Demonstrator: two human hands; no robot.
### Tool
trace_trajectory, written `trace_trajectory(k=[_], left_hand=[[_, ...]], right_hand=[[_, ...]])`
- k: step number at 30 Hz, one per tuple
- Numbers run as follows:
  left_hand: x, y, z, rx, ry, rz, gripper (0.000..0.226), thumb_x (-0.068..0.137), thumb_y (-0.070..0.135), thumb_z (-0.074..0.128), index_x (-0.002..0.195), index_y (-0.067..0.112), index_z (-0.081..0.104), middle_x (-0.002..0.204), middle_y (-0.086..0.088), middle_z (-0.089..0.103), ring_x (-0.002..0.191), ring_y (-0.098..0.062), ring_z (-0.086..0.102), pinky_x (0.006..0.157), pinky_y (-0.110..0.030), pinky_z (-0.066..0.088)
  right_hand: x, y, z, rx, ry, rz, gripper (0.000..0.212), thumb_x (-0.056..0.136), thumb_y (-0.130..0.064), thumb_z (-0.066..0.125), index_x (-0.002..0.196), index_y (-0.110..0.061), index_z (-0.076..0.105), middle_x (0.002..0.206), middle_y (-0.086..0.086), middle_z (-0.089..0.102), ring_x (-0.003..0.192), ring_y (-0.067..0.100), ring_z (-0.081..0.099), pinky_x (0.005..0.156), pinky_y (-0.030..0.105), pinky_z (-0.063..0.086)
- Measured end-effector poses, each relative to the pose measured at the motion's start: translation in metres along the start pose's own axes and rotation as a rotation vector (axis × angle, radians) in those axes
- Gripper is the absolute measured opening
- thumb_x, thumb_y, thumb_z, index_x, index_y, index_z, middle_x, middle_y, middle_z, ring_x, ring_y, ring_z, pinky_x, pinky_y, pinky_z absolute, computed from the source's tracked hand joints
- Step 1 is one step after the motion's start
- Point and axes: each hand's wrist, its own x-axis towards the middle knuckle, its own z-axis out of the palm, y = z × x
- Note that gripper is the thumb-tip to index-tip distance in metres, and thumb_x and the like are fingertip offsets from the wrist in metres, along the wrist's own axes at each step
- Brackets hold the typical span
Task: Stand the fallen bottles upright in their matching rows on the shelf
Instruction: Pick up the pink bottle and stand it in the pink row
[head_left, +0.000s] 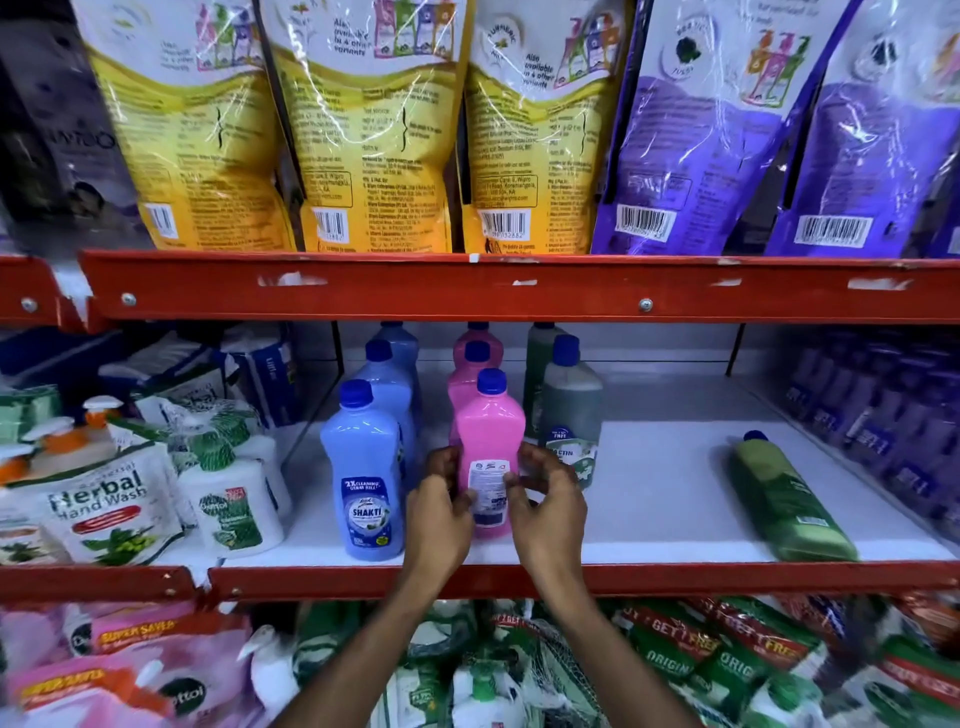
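Head view: both hands' fingers (448, 470) clasp the upright pink bottle (488, 431) between them.

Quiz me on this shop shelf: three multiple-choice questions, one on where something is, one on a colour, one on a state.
1. Where does the fallen green bottle lie?
A. right end of the white shelf
B. left of the blue row
C. on the floor

2. What colour is the bottle between both hands?
A. blue
B. pink
C. green

3. How does that bottle stand?
A. on its side
B. upside down
C. upright

Answers: 1 A, it lies alone at the right. 2 B, the left hand and right hand flank the pink bottle. 3 C, its cap points up.
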Motion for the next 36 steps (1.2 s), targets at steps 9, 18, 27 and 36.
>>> trace_trajectory(k=[9,18,27,36], left_hand=[[-0.009,-0.005,-0.01,-0.058,-0.048,0.035,0.044,0.079,-0.012,0.048,0.116,0.012,0.054,0.106,-0.001,0.071,0.09,-0.013,0.069,0.076,-0.009,0.052],[-0.02,-0.007,-0.009,0.048,-0.054,0.132,0.042,0.086,-0.012,0.041,0.116,0.015,0.053,0.107,0.003,0.062,0.093,-0.012,0.065,0.075,-0.014,0.048],[-0.015,-0.011,0.0,0.146,-0.083,0.085,0.053,0.083,-0.006,0.053,0.135,0.004,0.043,0.125,-0.017,0.062,0.113,-0.032,0.061,0.094,-0.026,0.046],[-0.01,-0.015,-0.003,0.09,-0.129,0.028,0.039,0.087,0.0,0.057,0.125,0.005,0.048,0.12,-0.015,0.068,0.111,-0.03,0.065,0.093,-0.038,0.056]], right_hand=[[-0.007,0.017,-0.005,0.122,-0.274,0.065,0.057,0.08,0.009,0.059,0.13,-0.015,0.047,0.121,-0.001,0.064,0.104,0.003,0.064,0.077,0.006,0.051],[0.026,0.01,-0.018,-0.018,-0.559,-0.043,0.057,0.071,-0.02,0.084,0.116,-0.036,0.053,0.107,-0.014,0.066,0.097,0.011,0.065,0.08,0.022,0.056],[0.038,0.02,-0.015,0.097,-0.643,0.076,0.046,0.086,0.007,0.063,0.121,-0.018,0.049,0.123,0.006,0.065,0.11,0.016,0.064,0.091,0.025,0.055],[0.024,0.03,-0.018,-0.108,-0.546,-0.001,0.04,0.084,0.002,0.066,0.121,-0.012,0.061,0.115,0.005,0.071,0.104,0.017,0.067,0.095,0.033,0.054]])
